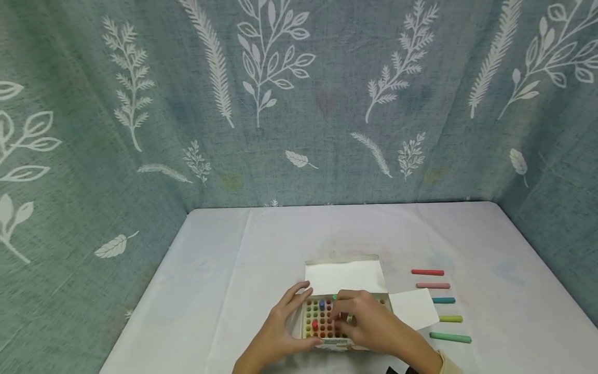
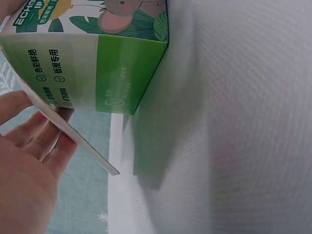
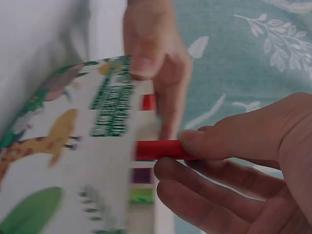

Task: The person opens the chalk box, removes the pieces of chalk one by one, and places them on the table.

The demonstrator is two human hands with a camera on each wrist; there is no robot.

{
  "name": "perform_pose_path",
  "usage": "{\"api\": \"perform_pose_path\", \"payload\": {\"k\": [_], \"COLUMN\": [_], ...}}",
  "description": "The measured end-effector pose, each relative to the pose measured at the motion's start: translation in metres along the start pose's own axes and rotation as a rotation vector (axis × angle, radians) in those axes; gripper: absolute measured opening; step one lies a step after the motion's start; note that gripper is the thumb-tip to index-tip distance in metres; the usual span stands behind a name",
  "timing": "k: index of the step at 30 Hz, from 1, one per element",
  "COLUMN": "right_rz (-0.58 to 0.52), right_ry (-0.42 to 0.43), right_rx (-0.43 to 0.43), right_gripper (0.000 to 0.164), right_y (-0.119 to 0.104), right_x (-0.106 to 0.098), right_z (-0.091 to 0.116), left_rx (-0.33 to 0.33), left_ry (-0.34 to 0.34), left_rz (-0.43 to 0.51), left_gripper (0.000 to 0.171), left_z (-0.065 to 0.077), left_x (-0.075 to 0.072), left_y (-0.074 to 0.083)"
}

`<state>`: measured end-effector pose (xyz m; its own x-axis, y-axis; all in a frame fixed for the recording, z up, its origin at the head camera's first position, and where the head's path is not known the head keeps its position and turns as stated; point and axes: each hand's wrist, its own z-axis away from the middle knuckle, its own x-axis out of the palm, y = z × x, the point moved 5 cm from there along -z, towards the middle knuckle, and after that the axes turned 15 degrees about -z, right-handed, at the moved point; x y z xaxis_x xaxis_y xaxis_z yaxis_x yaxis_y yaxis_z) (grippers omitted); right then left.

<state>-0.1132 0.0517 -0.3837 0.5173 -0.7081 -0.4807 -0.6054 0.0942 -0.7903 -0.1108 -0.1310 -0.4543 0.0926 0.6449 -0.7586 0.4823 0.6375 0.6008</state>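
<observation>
An open cardboard chalk box (image 1: 334,342) stands near the table's front, its inside a grid of round holes. My left hand (image 1: 282,324) grips its left end, thumb at the front edge and fingers towards the back. In the left wrist view, those fingers (image 2: 48,139) lie behind the box's side flap (image 2: 73,131). Between thumb and fingers, my right hand (image 3: 229,161) pinches a red chalk stick (image 3: 158,150) whose far end is hidden behind the box's front wall (image 3: 92,161). A blue chalk (image 1: 322,305) and another red one (image 1: 315,325) stick up from the holes.
Right of the box, a red chalk (image 1: 427,272), a pink one (image 1: 433,285), a teal one (image 1: 444,300), a yellow-green one (image 1: 451,319) and a green one (image 1: 450,337) lie in a column. The raised lid (image 1: 345,277) and right flap (image 1: 415,308) spread outward. A patterned curtain (image 1: 327,104) surrounds the table.
</observation>
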Motion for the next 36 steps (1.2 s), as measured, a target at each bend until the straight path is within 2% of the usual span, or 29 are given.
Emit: {"api": "perform_pose_path", "payload": {"k": [6,16,25,32,36], "right_rz": [-0.035,0.021,-0.036,-0.022,-0.018], "right_ry": [0.028,0.117,0.217,0.294,0.34], "right_rx": [-0.045,-0.109,-0.067,-0.058,-0.006], "right_gripper": [0.016,0.025,0.03,0.036,0.038], "right_y": [-0.013,-0.032,-0.032,-0.03,-0.03], "right_x": [-0.015,-0.058,-0.084,-0.107,-0.122], "right_z": [0.001,0.01,0.026,0.041,0.052], "left_rx": [0.0,-0.028,-0.023,-0.023,-0.029], "left_ry": [0.006,-0.008,-0.006,0.001,0.003], "left_rz": [-0.013,-0.028,-0.031,-0.033,-0.037], "left_gripper": [0.088,0.086,0.087,0.087,0.087], "left_z": [-0.002,-0.002,-0.001,-0.002,-0.001], "left_x": [0.002,0.003,0.002,0.001,0.001], "left_y": [0.0,0.001,0.0,-0.001,-0.001]}}
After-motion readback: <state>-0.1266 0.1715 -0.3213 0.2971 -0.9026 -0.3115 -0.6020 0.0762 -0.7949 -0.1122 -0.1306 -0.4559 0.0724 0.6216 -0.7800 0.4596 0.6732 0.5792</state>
